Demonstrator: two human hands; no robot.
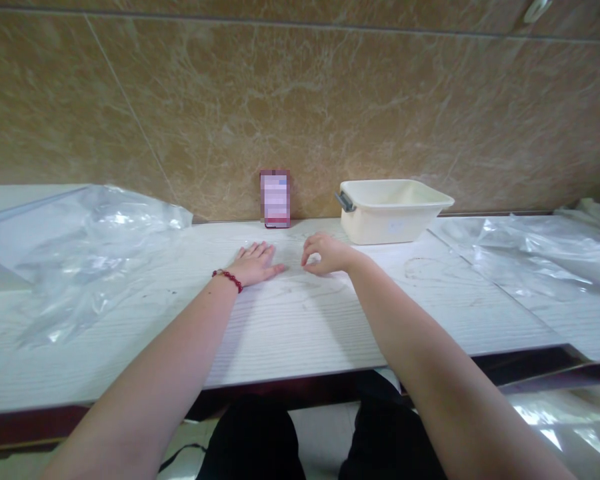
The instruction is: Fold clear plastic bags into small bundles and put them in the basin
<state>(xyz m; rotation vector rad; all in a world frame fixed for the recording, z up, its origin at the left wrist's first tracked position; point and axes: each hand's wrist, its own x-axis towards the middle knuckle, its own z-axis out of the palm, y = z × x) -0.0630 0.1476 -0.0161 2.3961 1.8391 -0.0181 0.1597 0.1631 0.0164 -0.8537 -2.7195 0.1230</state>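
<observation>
My left hand (255,264) lies flat on the white wood-grain tabletop (290,333), palm down, fingers spread and empty. A dark red bead bracelet (229,279) circles that wrist. To its right, my right hand (325,255) rests on the table with curled fingers. Thumb and index finger form a loose ring, tips close together, and no object shows between them. Behind the hands, a phone (276,200) in a dark red case leans upright against the wall, its screen lit and blurred. A cream plastic bin (387,223) with a grey handle clip stands right of the phone, behind my right hand.
Crumpled clear plastic sheeting (105,240) covers the left of the table, and more clear plastic (535,250) lies at the right. A brown marbled wall (230,100) rises along the back edge. Below the front edge is a dark open space (525,363).
</observation>
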